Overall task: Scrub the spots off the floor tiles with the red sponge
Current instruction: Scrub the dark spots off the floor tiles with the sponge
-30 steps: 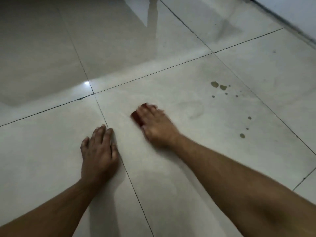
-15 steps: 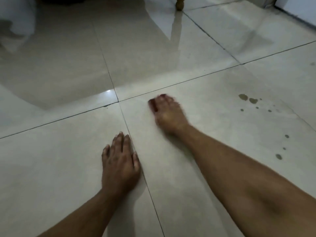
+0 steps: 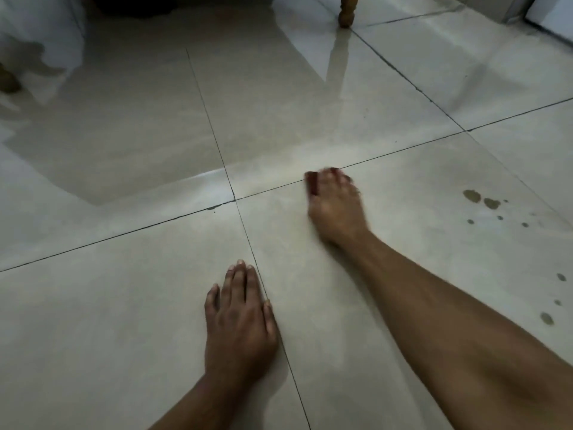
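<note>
My right hand [image 3: 336,206] presses the red sponge [image 3: 312,183] flat on a pale floor tile [image 3: 403,243], right at the grout line on the tile's far edge. Only a dark red edge of the sponge shows at my fingertips; my hand hides the remainder. Dark brownish spots [image 3: 480,200] lie on the same tile to the right, with a few smaller spots [image 3: 547,318] nearer the right edge. My left hand [image 3: 240,321] rests palm down on the floor, fingers spread, beside a grout line.
A wooden furniture leg [image 3: 346,12] stands on the floor at the top, right of centre. White cloth [image 3: 40,35] hangs at the top left. A white object [image 3: 555,13] stands at the top right corner. Glossy tiles stretch all around.
My right hand has slid the sponge away from me, up to the grout line. The view has tilted up, showing the furniture leg and cloth. My left hand stayed planted.
</note>
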